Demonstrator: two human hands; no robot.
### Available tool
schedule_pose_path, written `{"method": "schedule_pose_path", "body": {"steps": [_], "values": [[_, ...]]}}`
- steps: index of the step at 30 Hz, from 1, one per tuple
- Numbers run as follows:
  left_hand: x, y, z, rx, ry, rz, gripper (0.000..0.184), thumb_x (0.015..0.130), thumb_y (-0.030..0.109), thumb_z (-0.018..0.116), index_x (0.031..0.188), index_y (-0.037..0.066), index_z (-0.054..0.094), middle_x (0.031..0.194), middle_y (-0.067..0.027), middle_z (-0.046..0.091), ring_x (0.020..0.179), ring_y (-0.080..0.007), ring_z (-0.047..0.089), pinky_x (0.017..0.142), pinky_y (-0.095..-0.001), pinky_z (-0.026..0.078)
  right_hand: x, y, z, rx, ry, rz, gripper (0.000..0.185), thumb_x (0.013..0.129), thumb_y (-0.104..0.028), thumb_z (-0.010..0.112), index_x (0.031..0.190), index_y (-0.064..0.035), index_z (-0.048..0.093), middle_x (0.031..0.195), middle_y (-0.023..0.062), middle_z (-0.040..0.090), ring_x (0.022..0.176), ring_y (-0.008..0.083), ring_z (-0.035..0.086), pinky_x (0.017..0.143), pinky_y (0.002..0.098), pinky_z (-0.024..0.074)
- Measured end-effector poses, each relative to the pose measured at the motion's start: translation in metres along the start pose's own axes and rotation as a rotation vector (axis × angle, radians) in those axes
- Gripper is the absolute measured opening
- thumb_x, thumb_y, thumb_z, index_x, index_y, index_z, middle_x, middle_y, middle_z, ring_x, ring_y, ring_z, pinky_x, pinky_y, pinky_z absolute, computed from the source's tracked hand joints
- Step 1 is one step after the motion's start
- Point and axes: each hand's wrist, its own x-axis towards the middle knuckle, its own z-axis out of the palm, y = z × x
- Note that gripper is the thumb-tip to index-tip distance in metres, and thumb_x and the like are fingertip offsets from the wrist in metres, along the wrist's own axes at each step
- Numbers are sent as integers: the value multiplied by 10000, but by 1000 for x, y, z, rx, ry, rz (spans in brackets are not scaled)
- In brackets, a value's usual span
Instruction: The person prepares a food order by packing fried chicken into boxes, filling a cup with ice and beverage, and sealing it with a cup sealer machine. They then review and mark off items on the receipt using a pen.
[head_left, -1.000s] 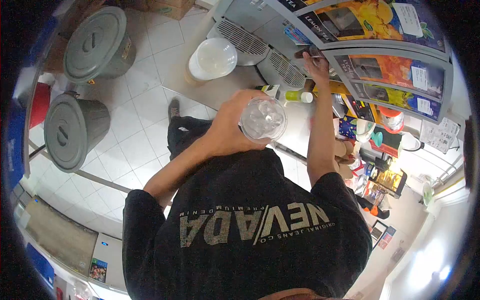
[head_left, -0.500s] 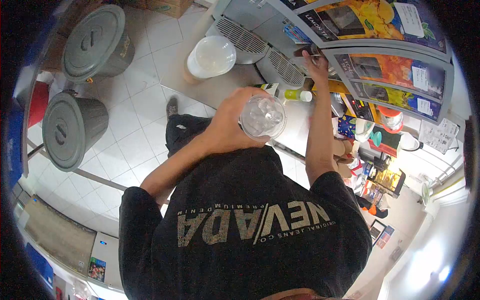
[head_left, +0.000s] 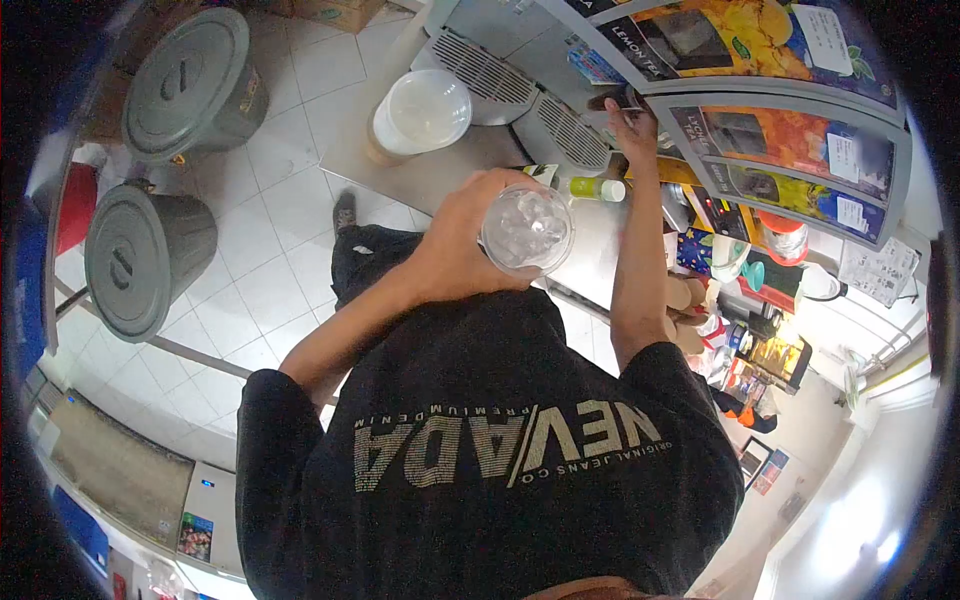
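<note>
My left hand (head_left: 468,238) is wrapped round a clear plastic cup (head_left: 527,230) of ice, held in front of my chest with its open top facing up. Farther up on the right, my right hand (head_left: 634,132) is raised to the grey drink dispenser (head_left: 672,97), beside its tea labels. Its fingers are bent around a dark part there that I cannot make out. Below the dispenser lie slotted drip trays (head_left: 567,138). A white tub (head_left: 424,112) and a bottle with green contents (head_left: 597,190) stand on the metal counter (head_left: 345,160).
Two grey lidded bins (head_left: 150,262) stand on the tiled floor (head_left: 270,225) at the left. At the right are a red-rimmed container (head_left: 782,240), stacked brown cups (head_left: 685,293) and papers on the wall (head_left: 880,270). A cardboard box (head_left: 338,14) lies at the top.
The cup in my left hand has shifted very slightly. My right hand has stayed at the dispenser. The whole view has moved a little.
</note>
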Motion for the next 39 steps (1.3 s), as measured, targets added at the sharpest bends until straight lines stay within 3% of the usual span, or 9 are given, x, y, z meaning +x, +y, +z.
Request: {"method": "schedule_pose_path", "body": {"steps": [8,15,20,24,29,31,33,36,39], "values": [[0,-4,1,-21,-2,-21,793,626,188,945,1313,69,568,1286,-124,665,1209,-265,641,1078,-397,478,-8,-20,0,1,38,-102,583,883,-360,846,1247,42,633,1129,122,687,971,184,670,752,316,637],[-1,-8,3,-12,11,-10,802,628,193,941,1323,68,561,1289,-127,661,1216,-271,637,1077,-395,476,-13,-30,2,100,18,51,654,854,-395,864,1274,36,608,1173,143,677,994,223,680,778,356,657],[9,-13,9,12,70,13,794,589,236,929,1283,88,573,1247,-151,639,1179,-374,600,1025,-450,475,-8,-24,-3,21,-38,174,658,847,-374,874,1295,21,599,1186,123,676,990,222,680,799,366,655],[44,-39,29,72,216,34,779,602,240,937,1281,72,594,1230,-138,673,1182,-302,649,1048,-409,488,-5,4,8,41,70,-75,542,882,-349,839,1239,12,648,1160,112,700,998,209,683,839,349,603],[119,-90,63,160,381,75,797,528,240,935,1233,79,603,1171,-152,678,1119,-383,629,972,-473,508,-34,-44,3,158,-2,-127,466,920,-362,782,1173,20,698,1178,180,714,1071,330,688,938,440,529],[139,-112,78,238,429,72,795,509,230,933,1216,77,603,1149,-150,678,1101,-407,616,952,-496,508,-36,-35,0,-183,-51,-257,468,918,-355,779,1178,24,692,1203,200,706,1097,364,678,962,467,513],[153,-129,89,329,461,26,779,512,234,934,1203,76,611,1141,-145,677,1111,-409,611,954,-502,505,-48,-54,-8,-220,-51,-139,464,909,-338,780,1220,-10,675,1234,226,687,1125,409,659,977,494,494],[165,-152,101,396,411,-39,803,504,219,947,1223,80,615,1144,-136,678,1134,-397,602,966,-500,497,-51,-43,-9,-233,-55,-283,492,919,-316,751,1323,-64,628,1261,230,671,1147,418,647,985,509,498],[168,-178,113,418,405,52,730,562,288,933,1197,85,636,1141,-133,680,1101,-366,629,953,-483,476,-57,-37,-9,-662,24,-372,483,943,-366,707,1316,-77,606,1234,153,684,1094,382,670,957,490,521]]}}
